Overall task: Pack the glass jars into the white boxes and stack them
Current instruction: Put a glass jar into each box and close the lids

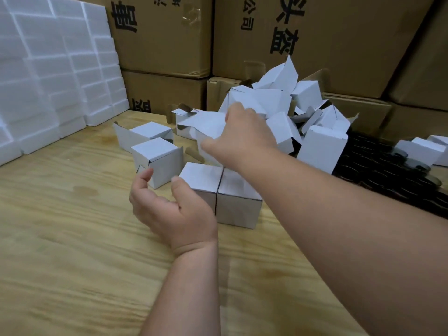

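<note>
Two closed white boxes (pixel 219 190) sit side by side at the middle of the wooden table (pixel 72 251), with a third closed box (pixel 157 158) just to their left. My left hand (pixel 169 209) hovers between them, fingers loosely curved and holding nothing. My right hand (pixel 242 134) reaches further back and grips an open white box (pixel 206 127) by its flap. Behind it lies a heap of empty open white boxes (pixel 278 100). Dark-lidded glass jars (pixel 388 170) are packed in rows at the right.
White foam blocks (pixel 53 69) are stacked along the left side. Large brown cartons (pixel 315 40) with black characters wall off the back. More small white boxes (pixel 421 149) lie at the far right edge.
</note>
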`<state>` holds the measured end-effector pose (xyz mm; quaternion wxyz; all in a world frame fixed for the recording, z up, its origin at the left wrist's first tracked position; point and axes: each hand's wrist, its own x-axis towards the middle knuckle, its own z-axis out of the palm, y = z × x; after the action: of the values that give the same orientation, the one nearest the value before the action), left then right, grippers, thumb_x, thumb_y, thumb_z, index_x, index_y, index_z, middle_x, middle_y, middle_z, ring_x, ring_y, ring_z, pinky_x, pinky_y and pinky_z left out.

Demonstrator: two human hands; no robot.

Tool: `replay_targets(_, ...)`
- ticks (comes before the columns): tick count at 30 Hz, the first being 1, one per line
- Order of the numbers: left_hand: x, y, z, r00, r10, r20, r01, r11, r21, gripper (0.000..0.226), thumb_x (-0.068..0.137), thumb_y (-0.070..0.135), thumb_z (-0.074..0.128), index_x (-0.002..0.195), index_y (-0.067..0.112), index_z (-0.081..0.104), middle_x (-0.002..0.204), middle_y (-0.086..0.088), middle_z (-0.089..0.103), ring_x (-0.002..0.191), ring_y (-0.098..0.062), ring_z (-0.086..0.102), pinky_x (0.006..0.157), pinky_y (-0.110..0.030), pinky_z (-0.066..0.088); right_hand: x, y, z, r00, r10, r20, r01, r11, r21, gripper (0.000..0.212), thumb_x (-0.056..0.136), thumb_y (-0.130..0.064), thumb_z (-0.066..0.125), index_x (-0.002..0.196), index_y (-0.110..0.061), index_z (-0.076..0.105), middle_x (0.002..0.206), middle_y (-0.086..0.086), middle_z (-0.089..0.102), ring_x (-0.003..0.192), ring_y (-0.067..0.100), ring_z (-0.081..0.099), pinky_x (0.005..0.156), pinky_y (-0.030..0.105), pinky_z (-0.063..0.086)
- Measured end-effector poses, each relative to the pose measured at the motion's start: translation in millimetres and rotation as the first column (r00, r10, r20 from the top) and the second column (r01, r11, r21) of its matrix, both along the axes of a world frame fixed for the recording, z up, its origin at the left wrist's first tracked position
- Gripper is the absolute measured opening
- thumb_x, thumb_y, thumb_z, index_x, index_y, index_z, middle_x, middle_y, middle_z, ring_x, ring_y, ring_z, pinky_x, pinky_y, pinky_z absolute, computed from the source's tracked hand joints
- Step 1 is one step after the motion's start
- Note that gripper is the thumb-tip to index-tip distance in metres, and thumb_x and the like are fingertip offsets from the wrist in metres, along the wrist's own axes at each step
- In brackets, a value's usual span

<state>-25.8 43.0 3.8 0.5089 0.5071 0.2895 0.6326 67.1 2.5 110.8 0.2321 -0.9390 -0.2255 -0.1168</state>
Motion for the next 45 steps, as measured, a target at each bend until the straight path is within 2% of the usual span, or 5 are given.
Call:
replay_targets(12, -14, -78, 12, 0.909, -0.416, -0.026, 0.303, 0.617, 0.727, 0.036, 0.089, 0.012, 0.052, 0.124, 0.01, 0.048, 0.135, -0.015, 0.049, 0.134, -0.042, 0.046, 0.115, -0.049, 0.035, -95, -212, -84, 0.952, 0.157, -0.261, 0.199, 0.33, 0.923, 0.06, 0.075, -0.034, 0.066, 0.134, -0.023, 0.062, 0.116, -0.007, 0.075, 0.103, 0.007, 0.071, 0.08, 0.023, 0.057)
replay_targets(22, -33, -136, 4, 0.419, -0.907, -0.036, 0.894, 0.406, 0.189, 0.057, 0.081, 0.041, 0.064, 0.131, 0.058, 0.042, 0.143, 0.0, 0.053, 0.129, -0.023, 0.058, 0.106, -0.04, 0.049, -75, -242, -99, 0.865, 0.451, -0.22, 0.225, 0.042, 0.973, 0.051, 0.082, -0.038, 0.047, 0.116, -0.011, 0.074, 0.111, 0.016, 0.069, 0.102, 0.032, 0.062, 0.085, 0.046, 0.045)
replay_targets(27, -27, -131, -4, 0.22, -0.972, -0.083, 0.976, 0.219, 0.016, 0.076, 0.073, 0.044, 0.071, 0.14, 0.05, 0.035, 0.119, -0.002, 0.074, 0.115, -0.019, 0.069, 0.086, -0.028, 0.057, -73, -240, -103, 0.831, 0.373, -0.413, 0.359, 0.209, 0.91, 0.045, 0.075, -0.033, 0.055, 0.107, -0.004, 0.065, 0.097, 0.015, 0.067, 0.091, 0.032, 0.06, 0.079, 0.043, 0.046)
replay_targets(37, -20, -134, -8, 0.499, -0.814, -0.298, 0.856, 0.517, 0.021, 0.063, 0.077, 0.031, 0.074, 0.113, 0.068, 0.038, 0.107, -0.001, 0.064, 0.097, -0.008, 0.071, 0.088, -0.034, 0.054, -71, -256, -105, 0.952, -0.266, -0.153, 0.284, 0.572, 0.769, 0.015, 0.086, -0.02, 0.061, 0.083, -0.035, 0.062, 0.077, -0.011, 0.069, 0.061, 0.004, 0.061, 0.055, 0.016, 0.046)
replay_targets(45, -20, -139, -9, 0.395, -0.874, -0.282, 0.898, 0.432, -0.082, 0.079, 0.08, 0.025, 0.076, 0.116, 0.073, 0.024, 0.101, 0.005, 0.07, 0.097, -0.01, 0.071, 0.082, -0.029, 0.05, -65, -265, -111, 0.896, -0.386, -0.221, 0.436, 0.664, 0.608, 0.014, 0.091, -0.022, 0.057, 0.092, -0.036, 0.056, 0.073, -0.015, 0.064, 0.061, 0.0, 0.058, 0.056, 0.027, 0.039)
